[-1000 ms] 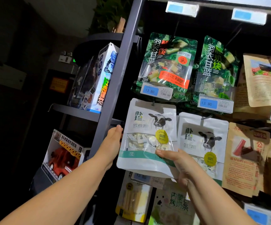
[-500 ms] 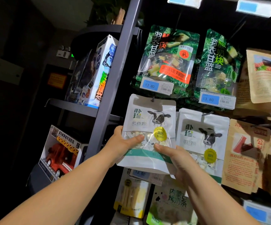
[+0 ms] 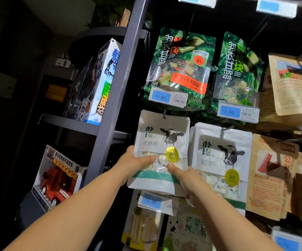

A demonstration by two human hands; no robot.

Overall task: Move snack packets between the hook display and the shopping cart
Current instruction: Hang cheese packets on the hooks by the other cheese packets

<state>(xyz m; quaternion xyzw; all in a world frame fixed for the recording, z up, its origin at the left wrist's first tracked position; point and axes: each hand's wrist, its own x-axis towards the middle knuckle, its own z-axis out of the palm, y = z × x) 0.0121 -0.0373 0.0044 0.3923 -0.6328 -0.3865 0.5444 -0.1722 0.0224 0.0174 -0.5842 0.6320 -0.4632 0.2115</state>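
Both our hands grip one white cow-print snack packet (image 3: pixel 162 151) hanging on its hook (image 3: pixel 164 115) at centre: left hand (image 3: pixel 137 163) at its nine o'clock edge, right hand (image 3: pixel 184 178) at five o'clock. Tugging downward could tear its hang hole.

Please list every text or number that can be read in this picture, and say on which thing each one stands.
"13. 80": blue price tag under the left green packet.
"13. 80": blue price tag under the right green packet.
"128g": left green packet, lower left corner.
"羽衣甘蓝": both green packets.
"内蒙古烤奶条": bottom packet, partly covered.
Cow packet, held by left hand and right hand: small print blurred.
Brown packets: unreadable.
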